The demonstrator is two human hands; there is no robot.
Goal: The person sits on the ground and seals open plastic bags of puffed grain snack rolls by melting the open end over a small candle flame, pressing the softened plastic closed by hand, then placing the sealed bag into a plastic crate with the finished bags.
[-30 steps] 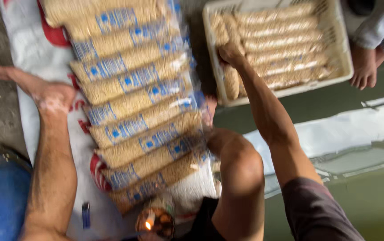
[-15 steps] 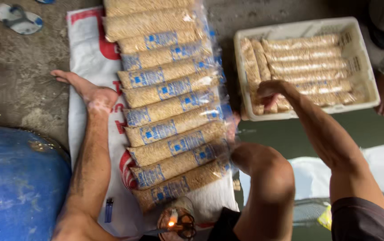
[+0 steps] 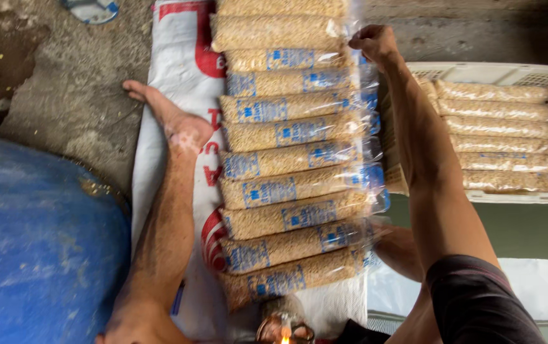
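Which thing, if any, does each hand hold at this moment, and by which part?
The right hand has its grip on the far end of a long clear bag of stacked packets. The left hand is out of view.

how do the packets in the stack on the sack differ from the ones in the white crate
The stacked packets carry blue printed labels; the crate packets show none. The stacked packets lie on a white woven sack on the ground, while the crate packets sit inside a white plastic crate. The right hand is at the stack's far end; nothing touches the crate packets. Both are long clear bags of tan grain-like pieces, laid side by side.
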